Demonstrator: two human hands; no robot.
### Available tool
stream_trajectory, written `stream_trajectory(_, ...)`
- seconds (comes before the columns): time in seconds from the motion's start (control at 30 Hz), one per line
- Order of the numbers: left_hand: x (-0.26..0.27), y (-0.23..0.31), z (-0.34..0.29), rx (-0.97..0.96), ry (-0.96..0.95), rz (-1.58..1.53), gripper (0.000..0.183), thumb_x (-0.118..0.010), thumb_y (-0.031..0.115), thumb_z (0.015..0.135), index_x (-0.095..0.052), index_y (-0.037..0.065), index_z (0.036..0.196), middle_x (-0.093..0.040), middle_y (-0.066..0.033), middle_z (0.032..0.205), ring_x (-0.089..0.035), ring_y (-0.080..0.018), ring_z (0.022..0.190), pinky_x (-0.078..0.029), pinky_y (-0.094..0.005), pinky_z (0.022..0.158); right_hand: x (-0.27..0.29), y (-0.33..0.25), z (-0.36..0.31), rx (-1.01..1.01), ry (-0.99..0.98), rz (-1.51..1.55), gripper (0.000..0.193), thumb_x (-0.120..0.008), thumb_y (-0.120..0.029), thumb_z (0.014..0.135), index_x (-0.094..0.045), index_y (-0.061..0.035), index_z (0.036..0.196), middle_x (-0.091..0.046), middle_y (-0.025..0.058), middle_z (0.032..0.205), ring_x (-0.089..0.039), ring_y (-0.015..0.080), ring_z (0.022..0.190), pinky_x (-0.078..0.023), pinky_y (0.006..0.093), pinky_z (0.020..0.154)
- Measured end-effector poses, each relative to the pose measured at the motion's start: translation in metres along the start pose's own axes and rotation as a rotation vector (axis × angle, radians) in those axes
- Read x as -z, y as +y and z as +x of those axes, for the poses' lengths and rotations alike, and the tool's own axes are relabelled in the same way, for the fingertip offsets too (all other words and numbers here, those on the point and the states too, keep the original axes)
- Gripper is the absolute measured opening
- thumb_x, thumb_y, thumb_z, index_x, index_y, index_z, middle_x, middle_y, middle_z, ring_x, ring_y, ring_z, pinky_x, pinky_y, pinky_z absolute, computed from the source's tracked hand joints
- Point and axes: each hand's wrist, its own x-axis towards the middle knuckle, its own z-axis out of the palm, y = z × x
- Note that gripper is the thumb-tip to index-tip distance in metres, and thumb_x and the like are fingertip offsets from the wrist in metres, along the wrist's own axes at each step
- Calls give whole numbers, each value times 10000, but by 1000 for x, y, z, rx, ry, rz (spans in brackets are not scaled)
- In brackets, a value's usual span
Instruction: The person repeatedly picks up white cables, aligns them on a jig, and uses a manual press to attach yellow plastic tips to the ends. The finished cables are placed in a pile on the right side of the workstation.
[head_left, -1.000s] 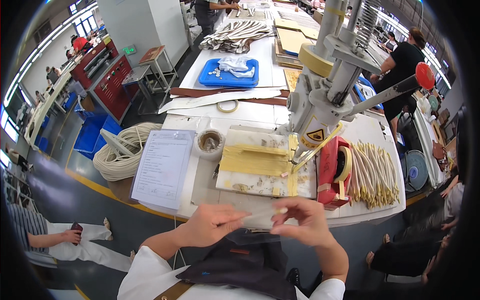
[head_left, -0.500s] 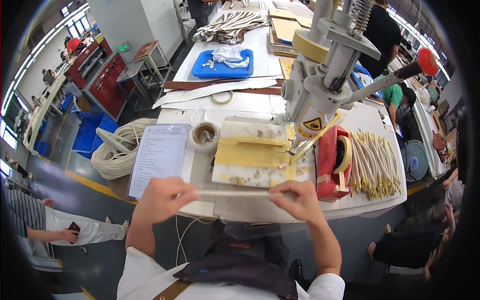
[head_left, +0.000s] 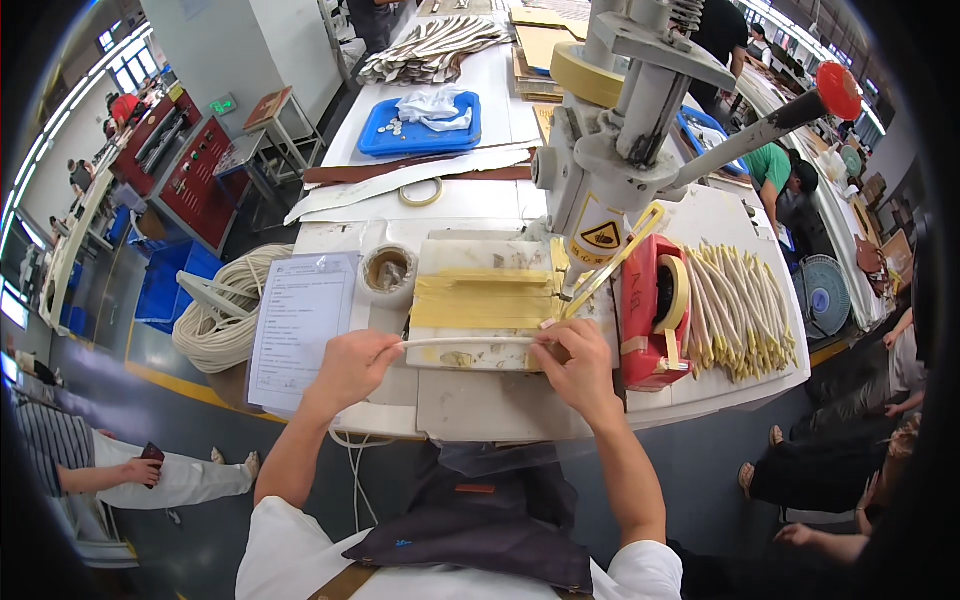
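A short white cord (head_left: pixel 465 341) stretches level between my two hands, over the near edge of a white block (head_left: pixel 425 262) covered partly with yellow tape. My left hand (head_left: pixel 355 368) pinches its left end beside the block's near left corner. At the other end my right hand (head_left: pixel 580 365) pinches the cord, close below the foot of a grey hand press (head_left: pixel 600 150) with a red-knobbed lever (head_left: pixel 838 90). A red tape dispenser (head_left: pixel 640 352) with a yellow tape roll stands just right of my right hand. Beyond it lie several white cords (head_left: pixel 735 300) with yellow ends.
Left of the block are a clear tape roll (head_left: pixel 388 272) and a printed sheet (head_left: pixel 305 325). A coil of white cord (head_left: pixel 215 335) sits at the table's left. Farther back are a blue tray (head_left: pixel 415 140) and leather-like strips (head_left: pixel 330 174). Other people stand on both sides.
Both hands have moved forward, away from my body, carrying the cord over the block's near edge. The head view has shifted slightly.
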Motion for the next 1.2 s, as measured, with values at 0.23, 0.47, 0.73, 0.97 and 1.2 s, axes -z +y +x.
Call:
stream_trajectory(0.23,2,6,2,43,-36,39,164,-730,178,900,-766,65,1014,-740,-103,863,-700,-310,760,-545,-385,672,2,1,-1,-14,3,-12,130,-776,-41,792,-744,-38,918,-694,93,963,-645,302,921,-529,399,798)
stream_trajectory(0.47,0,-8,11,-47,-91,105,167,-691,202,922,-761,70,998,-738,-105,872,-701,-320,786,-544,-409,685,3,3,-2,-5,-6,-5,123,-771,-23,794,-730,-29,910,-680,97,978,-641,303,926,-537,398,782)
stream_trajectory(0.73,1,-18,17,-122,-139,133,145,-669,180,932,-749,79,996,-724,-97,869,-688,-316,781,-538,-420,672,5,4,-1,-32,-38,51,133,-779,-25,793,-726,-23,915,-677,103,987,-660,298,941,-551,394,806)
stream_trajectory(0.97,-3,-18,18,-137,-119,163,121,-673,174,922,-742,92,980,-710,-76,843,-681,-303,761,-534,-409,650,4,8,-2,-12,-29,44,143,-780,-25,782,-729,-23,916,-681,111,991,-664,301,953,-553,388,822)
stream_trajectory(1.2,-1,-15,21,-170,-107,183,84,-691,127,897,-734,72,945,-687,-85,791,-668,-308,719,-519,-398,627,4,11,-3,-12,-15,41,136,-779,-29,785,-730,-21,912,-686,119,988,-663,308,949,-549,397,832)
